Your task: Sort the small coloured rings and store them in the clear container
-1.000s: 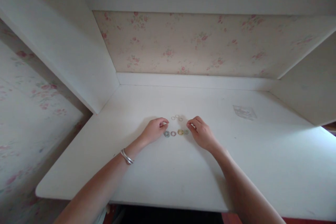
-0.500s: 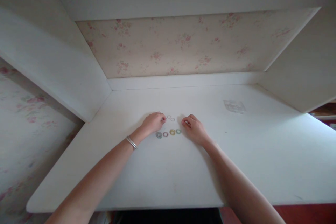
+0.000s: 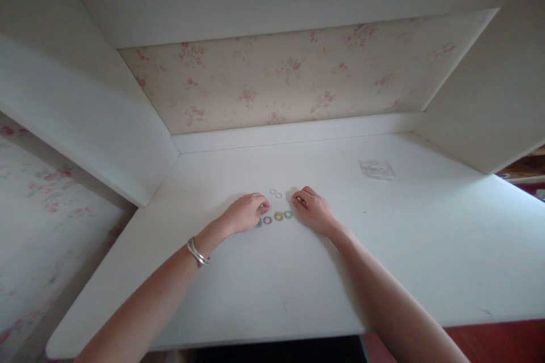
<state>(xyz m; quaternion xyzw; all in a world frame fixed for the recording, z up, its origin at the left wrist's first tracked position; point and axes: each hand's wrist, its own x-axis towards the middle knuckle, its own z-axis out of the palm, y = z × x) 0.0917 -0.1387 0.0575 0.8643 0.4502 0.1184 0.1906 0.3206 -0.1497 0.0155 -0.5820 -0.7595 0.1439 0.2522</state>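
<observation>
My left hand (image 3: 244, 212) rests on the white table (image 3: 272, 283) with its fingers pinched together, apparently on a small thin ring, just above the left end of a row of coloured rings (image 3: 278, 216). The row's leftmost ring is partly hidden under that hand. Two small thin rings (image 3: 275, 193) lie just behind the row, between my hands. My right hand (image 3: 313, 210) lies curled at the row's right end, thumb and forefinger together; whether it holds anything is too small to tell. A silver bangle (image 3: 196, 252) sits on my left wrist.
A small clear plastic bag (image 3: 376, 169) lies flat at the back right of the table. White side panels (image 3: 106, 136) and a flowered back wall (image 3: 289, 79) enclose the tabletop on three sides. The table's front edge runs close below my forearms.
My left hand reached to the small thin rings, then drew back toward the coloured row; three thin rings lay there before, two now. My right hand barely shifted. The camera tilted slightly.
</observation>
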